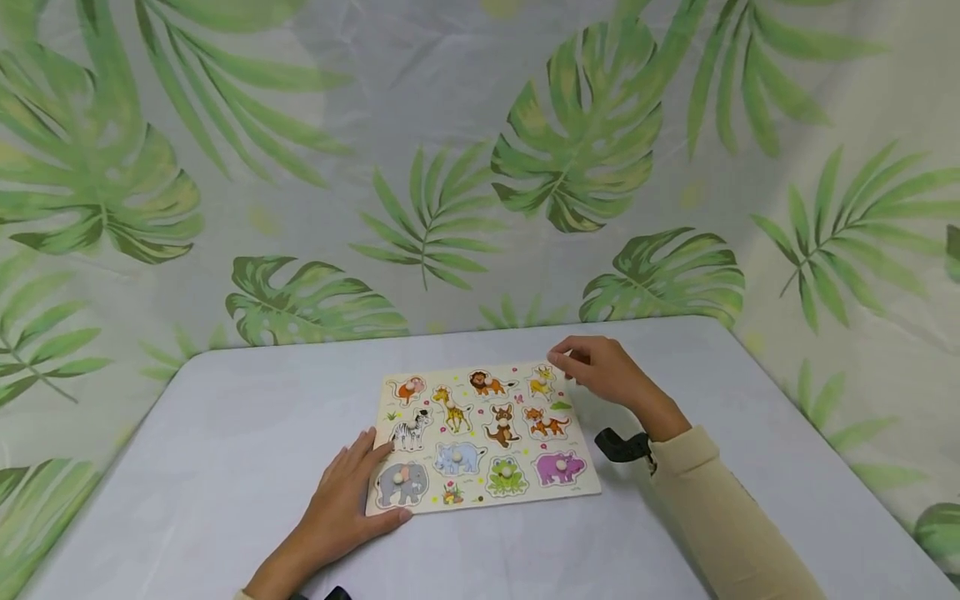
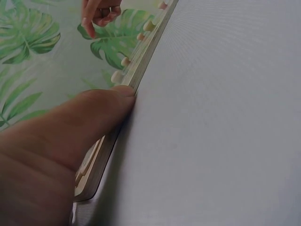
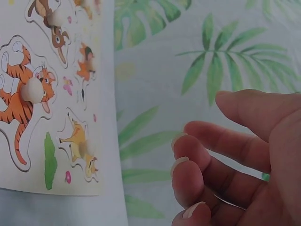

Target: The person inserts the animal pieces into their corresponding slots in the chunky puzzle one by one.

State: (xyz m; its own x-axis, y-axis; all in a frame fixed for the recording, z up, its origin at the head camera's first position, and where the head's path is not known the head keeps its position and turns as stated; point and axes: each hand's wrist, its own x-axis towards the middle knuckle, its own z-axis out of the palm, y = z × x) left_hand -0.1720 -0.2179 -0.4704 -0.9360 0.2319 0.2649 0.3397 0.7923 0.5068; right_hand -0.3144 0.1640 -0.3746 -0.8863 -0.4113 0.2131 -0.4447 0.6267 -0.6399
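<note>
A wooden peg puzzle board [image 1: 480, 425] with animal pieces lies flat on the white table. My left hand [image 1: 341, 496] holds its near left corner, the thumb along the front edge and the fingers at the left edge, close to the zebra [image 1: 410, 433] and the elephant [image 1: 390, 492]. In the left wrist view the thumb [image 2: 94, 108] presses the board's rim. Just off the far right corner, my right hand [image 1: 600, 367] hovers near the yellow deer-like piece [image 1: 541, 385]. Its fingers [image 3: 190, 157] are loosely bent with nothing between them, and the tiger piece [image 3: 30, 92] shows nearby.
Every animal visible in the head view, such as the lion [image 1: 489, 385], frog [image 1: 507, 479] and hippo [image 1: 558, 469], sits in its outline with a round knob. Behind the white table [image 1: 247, 417] hangs a leaf-patterned cloth [image 1: 450, 100]. A black strap device [image 1: 622, 446] is on the right wrist.
</note>
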